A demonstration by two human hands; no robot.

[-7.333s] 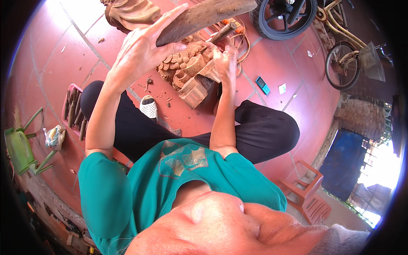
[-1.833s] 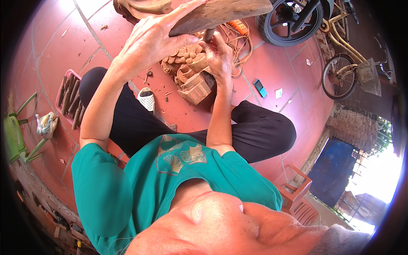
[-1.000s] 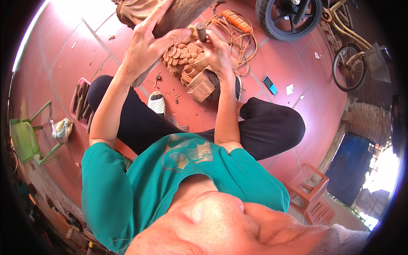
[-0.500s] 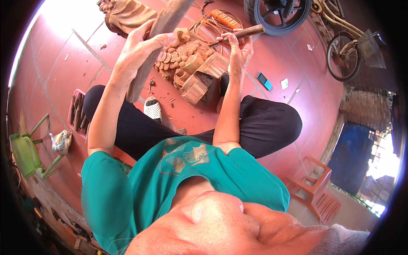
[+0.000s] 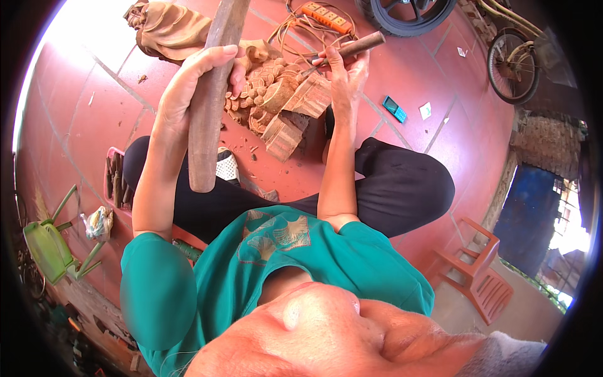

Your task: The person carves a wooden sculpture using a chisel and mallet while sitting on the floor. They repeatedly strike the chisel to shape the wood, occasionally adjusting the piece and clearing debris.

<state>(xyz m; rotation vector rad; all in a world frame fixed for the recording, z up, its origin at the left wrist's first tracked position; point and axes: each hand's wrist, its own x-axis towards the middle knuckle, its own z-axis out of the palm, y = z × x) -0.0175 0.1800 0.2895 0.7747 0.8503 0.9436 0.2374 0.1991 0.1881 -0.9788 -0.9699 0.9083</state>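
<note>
My left hand (image 5: 179, 88) is wrapped round a long wooden mallet (image 5: 210, 125), a smooth, club-like bar that stands nearly upright in the picture. In my right hand (image 5: 348, 81) is a chisel (image 5: 363, 45) with a round wooden handle, pinched between thumb and fingers. Its thin dark blade points down and left, toward the carved wooden figure (image 5: 270, 94) lying between my legs. Rounded scales and a stepped block base show on the carving. Whether the blade tip touches the wood I cannot tell.
Behind the carving lie an orange power strip (image 5: 326, 17) and its coiled cord. A draped wooden carving (image 5: 173, 28) is at the far left. Right of my arm lies a blue phone (image 5: 394, 109). A pink basket of tools (image 5: 115, 179) stands by my left knee.
The mallet has moved down and left and stands more upright. My right hand with the chisel has shifted slightly left. The whole view has also shifted a little.
</note>
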